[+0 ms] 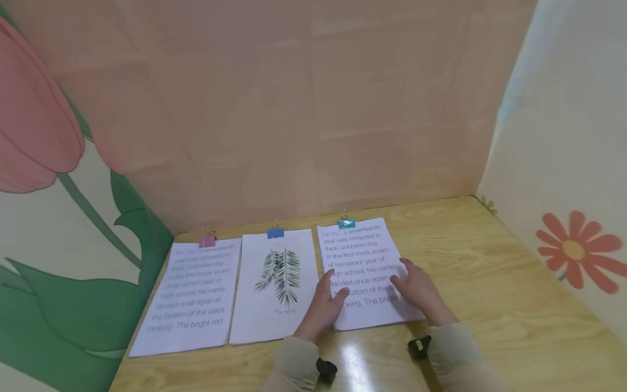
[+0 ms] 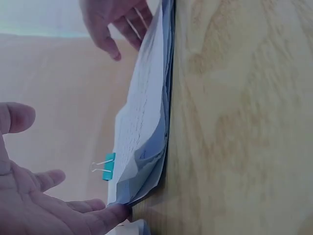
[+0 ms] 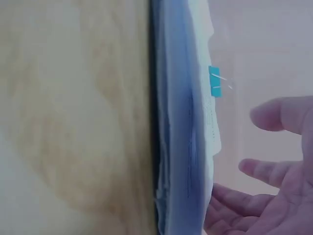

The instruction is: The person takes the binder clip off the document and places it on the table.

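A stack of printed sheets (image 1: pixel 357 272) lies on the table, with a teal binder clip (image 1: pixel 346 224) on its far edge. My left hand (image 1: pixel 323 306) is at the stack's left side, fingers spread and thumb over the print. In the left wrist view, a fingertip (image 2: pixel 120 211) touches the stack's edge, where the sheet corners curl up. Along the right side is my right hand (image 1: pixel 420 291), its thumb above the text. The right wrist view shows its lower fingers (image 3: pixel 239 200) against the paper edge, with thumb and forefinger apart. Neither hand grips the sheets.
Left of this stack lies one with a leaf drawing (image 1: pixel 277 277) under a blue binder clip (image 1: pixel 275 233). Farther left is another text stack (image 1: pixel 188 296) with a pink binder clip (image 1: pixel 207 241). A pinkish wall (image 1: pixel 313 109) stands behind the wooden table (image 1: pixel 509 305).
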{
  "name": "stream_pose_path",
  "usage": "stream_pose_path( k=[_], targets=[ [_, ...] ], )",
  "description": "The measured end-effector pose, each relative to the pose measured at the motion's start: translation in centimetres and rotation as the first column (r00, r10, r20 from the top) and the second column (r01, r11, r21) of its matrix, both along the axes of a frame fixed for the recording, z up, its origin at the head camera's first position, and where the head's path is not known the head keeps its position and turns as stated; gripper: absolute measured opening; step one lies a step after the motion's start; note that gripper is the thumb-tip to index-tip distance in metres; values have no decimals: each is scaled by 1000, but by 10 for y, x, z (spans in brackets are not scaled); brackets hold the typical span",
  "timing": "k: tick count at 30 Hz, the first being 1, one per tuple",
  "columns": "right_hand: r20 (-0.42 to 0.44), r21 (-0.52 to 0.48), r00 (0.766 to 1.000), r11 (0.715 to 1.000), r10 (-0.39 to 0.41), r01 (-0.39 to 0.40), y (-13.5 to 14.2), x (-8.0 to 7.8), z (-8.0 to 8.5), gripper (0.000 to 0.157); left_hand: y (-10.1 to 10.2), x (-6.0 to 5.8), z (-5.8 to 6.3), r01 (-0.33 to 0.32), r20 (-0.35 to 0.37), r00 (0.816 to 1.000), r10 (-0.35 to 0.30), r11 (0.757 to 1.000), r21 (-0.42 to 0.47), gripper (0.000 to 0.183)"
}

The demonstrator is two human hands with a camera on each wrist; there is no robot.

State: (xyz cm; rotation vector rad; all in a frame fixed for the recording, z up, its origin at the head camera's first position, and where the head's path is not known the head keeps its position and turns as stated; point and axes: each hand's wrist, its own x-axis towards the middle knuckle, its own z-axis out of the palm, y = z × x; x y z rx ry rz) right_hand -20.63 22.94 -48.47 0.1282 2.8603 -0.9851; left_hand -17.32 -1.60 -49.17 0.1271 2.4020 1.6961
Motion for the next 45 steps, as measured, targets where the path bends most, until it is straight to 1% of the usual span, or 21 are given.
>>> stream_pose_path(
  k=[2, 3, 4, 6, 7, 9, 10, 11, 14, 16, 18, 21, 23, 25, 27, 30, 32, 36, 40, 43, 45],
  targets=[
    [6, -86, 999, 995, -48, 48, 6, -1, -1, 65, 1, 0, 0, -14, 10, 1000, 14, 1000, 19, 67],
    [18, -150, 997, 985, -78, 80, 9, -2, -1, 64, 1, -1, 1, -20, 15, 1000, 20, 999, 33, 67],
    [32, -214, 994, 971, -106, 111, 13, -2, -1, 63, 1, -1, 1, -29, 17, 999, 28, 999, 42, 67],
    [83, -331, 984, 927, -156, 175, 20, -4, -2, 62, 2, 0, 2, -45, 30, 999, 43, 997, 70, 66],
    [112, -378, 979, 904, -169, 199, 23, -4, -3, 62, 2, -1, 3, -51, 40, 998, 47, 995, 87, 66],
    [141, -428, 974, 877, -175, 220, 29, -5, -3, 61, 2, -2, 3, -62, 56, 997, 56, 991, 119, 65],
    [140, -426, 976, 880, -167, 212, 31, -5, -4, 60, 3, -2, 3, -72, 69, 996, 64, 989, 126, 65],
    [129, -411, 980, 891, -153, 193, 34, -5, -5, 59, 3, -4, 3, -87, 95, 993, 74, 987, 135, 65],
    [67, -333, 993, 935, -102, 119, 40, -4, -6, 54, 5, -9, 1, -143, 153, 981, 119, 977, 161, 63],
    [27, -275, 998, 959, -60, 65, 44, -2, -7, 51, 6, -12, 0, -189, 196, 969, 148, 960, 208, 62],
    [10, -253, 999, 967, -39, 41, 47, 0, -7, 51, 7, -14, -2, -219, 222, 962, 159, 935, 278, 60],
    [-2, -249, 1000, 968, -21, 20, 51, 2, -7, 51, 8, -17, -3, -249, 271, 951, 147, 886, 391, 58],
    [-8, -253, 1000, 967, -16, 14, 54, 3, -7, 51, 8, -20, -3, -265, 302, 943, 137, 860, 437, 57],
    [-17, -242, 1000, 970, -9, 5, 56, 4, -8, 51, 9, -22, -2, -277, 328, 936, 127, 841, 464, 59],
    [-17, -228, 1000, 974, -11, 7, 59, 4, -8, 50, 11, -25, -2, -270, 337, 935, 111, 840, 471, 62],
    [2, -209, 999, 977, -32, 32, 62, 4, -9, 51, 14, -28, -2, -236, 329, 941, 81, 854, 463, 64],
    [7, -205, 999, 978, -49, 49, 67, 5, -7, 51, 18, -33, -3, -194, 310, 950, 46, 861, 469, 59],
    [5, -221, 997, 973, -71, 70, 74, 7, -6, 52, 24, -44, -2, -163, 299, 954, 11, 858, 487, 55],
    [18, -228, 997, 970, -77, 79, 80, 8, -8, 52, 26, -56, -1, -177, 334, 943, 12, 866, 468, 57],
    [35, -234, 996, 968, -86, 92, 84, 11, -12, 53, 28, -66, 0, -176, 369, 929, -1, 878, 446, 52],
    [33, -240, 995, 965, -96, 101, 85, 13, -13, 53, 31, -74, 1, -167, 381, 925, -16, 881, 442, 49]
  ],
)
